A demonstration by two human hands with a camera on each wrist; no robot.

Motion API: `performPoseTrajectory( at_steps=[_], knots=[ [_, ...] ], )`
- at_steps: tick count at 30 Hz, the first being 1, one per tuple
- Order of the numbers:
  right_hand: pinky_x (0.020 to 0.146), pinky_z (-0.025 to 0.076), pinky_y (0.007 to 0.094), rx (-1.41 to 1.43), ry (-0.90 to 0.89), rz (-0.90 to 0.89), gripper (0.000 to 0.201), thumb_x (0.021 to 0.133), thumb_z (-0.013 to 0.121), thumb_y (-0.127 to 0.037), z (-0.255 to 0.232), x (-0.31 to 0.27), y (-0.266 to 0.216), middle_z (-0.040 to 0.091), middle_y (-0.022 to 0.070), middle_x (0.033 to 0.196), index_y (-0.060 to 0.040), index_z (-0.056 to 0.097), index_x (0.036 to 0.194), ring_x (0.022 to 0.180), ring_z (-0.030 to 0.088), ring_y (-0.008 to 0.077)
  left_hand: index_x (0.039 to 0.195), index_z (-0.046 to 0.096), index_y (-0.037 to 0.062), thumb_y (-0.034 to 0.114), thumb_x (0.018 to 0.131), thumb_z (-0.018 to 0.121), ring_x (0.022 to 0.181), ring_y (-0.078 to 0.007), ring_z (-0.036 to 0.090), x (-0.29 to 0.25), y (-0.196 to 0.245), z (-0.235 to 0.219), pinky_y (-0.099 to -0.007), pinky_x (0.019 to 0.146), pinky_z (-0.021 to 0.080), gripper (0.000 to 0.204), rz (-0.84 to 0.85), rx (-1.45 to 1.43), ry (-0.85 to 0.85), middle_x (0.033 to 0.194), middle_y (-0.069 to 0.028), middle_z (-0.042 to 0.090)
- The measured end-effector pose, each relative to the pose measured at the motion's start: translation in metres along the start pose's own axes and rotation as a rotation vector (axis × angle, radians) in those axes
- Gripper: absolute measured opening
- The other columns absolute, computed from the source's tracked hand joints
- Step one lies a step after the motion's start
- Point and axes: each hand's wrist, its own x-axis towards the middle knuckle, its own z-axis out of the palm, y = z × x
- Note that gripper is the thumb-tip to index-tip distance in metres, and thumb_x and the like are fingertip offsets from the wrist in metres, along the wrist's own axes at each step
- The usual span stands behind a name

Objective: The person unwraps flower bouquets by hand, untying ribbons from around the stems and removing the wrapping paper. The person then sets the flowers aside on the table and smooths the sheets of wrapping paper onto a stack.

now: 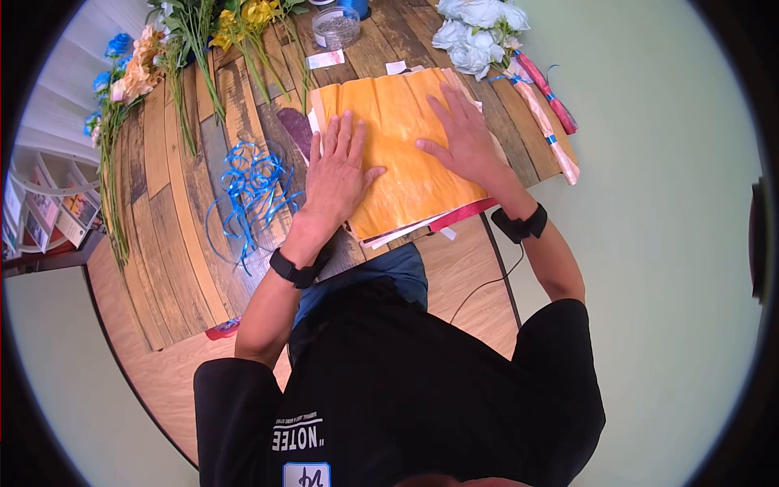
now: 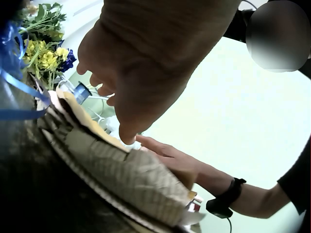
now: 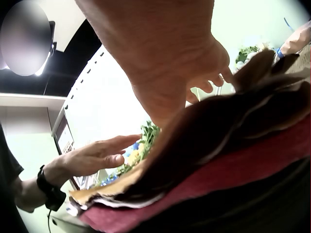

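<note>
A stack of wrapping paper sheets lies near the table's front edge, an orange-yellow sheet (image 1: pixel 398 162) on top. Flat on its left side rests my left hand (image 1: pixel 337 170), fingers straight and pointing away from me. My right hand (image 1: pixel 469 138) lies on the right part of the same sheet, fingers extended and thumb spread. Beneath, layers of other paper show, among them a crimson sheet (image 3: pixel 204 179) and a printed, crinkled sheet (image 2: pixel 116 160). A dark purple sheet corner (image 1: pixel 296 130) sticks out at the left.
Curled blue ribbon (image 1: pixel 253 191) lies left of the stack. Artificial flowers (image 1: pixel 142 65) line the far left edge. A clear tub (image 1: pixel 336 28) stands at the back beside a blue spool (image 1: pixel 355 6). White roses (image 1: pixel 479 36) and a wrapped pink roll (image 1: pixel 545 122) lie at right.
</note>
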Motion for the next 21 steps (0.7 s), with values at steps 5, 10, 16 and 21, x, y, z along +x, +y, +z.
performPoseTrajectory(
  at_steps=[5,10,16,21],
  knots=[
    [0.12,0.023,0.0562,-0.032,-0.242,0.087,0.081,0.096,0.051,-0.064,0.017,0.006,0.031,0.022,0.0184,0.165,-0.0104,0.035,0.155,0.152,0.022,0.0376,0.155,0.032,0.0016,0.064,0.098,0.044,0.152,-0.0408,0.02,0.0,-0.005,0.013,-0.0556,0.121,0.02,0.086,-0.095,0.025,-0.146,0.162,-0.0273,0.023],
    [0.12,0.021,0.0564,-0.028,-0.228,0.094,0.082,0.097,0.049,-0.064,0.022,0.005,0.036,0.021,0.018,0.165,-0.0105,0.033,0.156,0.152,0.021,0.0375,0.154,0.032,-0.0019,0.065,0.097,0.044,0.151,-0.0441,0.02,-0.005,0.007,0.011,-0.0557,0.12,0.019,0.089,-0.106,0.048,-0.142,0.16,-0.0307,0.024],
    [0.12,0.022,0.0536,-0.043,-0.123,0.025,0.081,0.096,0.05,-0.064,-0.001,-0.002,0.022,0.026,0.0225,0.162,-0.0057,0.041,0.151,0.151,0.023,0.0385,0.152,0.036,-0.0036,0.062,0.094,0.052,0.151,-0.0441,0.02,-0.032,0.028,0.006,-0.0567,0.121,0.015,0.088,0.045,-0.046,-0.131,0.159,-0.032,0.025],
    [0.12,0.023,0.0516,0.065,-0.154,-0.056,0.077,0.095,0.055,-0.061,-0.011,-0.03,0.0,0.029,0.0225,0.16,-0.0057,0.045,0.148,0.15,0.025,0.0386,0.152,0.035,-0.004,0.061,0.095,0.053,0.151,-0.0451,0.019,-0.033,0.029,0.01,-0.0568,0.121,0.016,0.089,0.046,-0.059,-0.121,0.159,-0.0323,0.023]
  ],
)
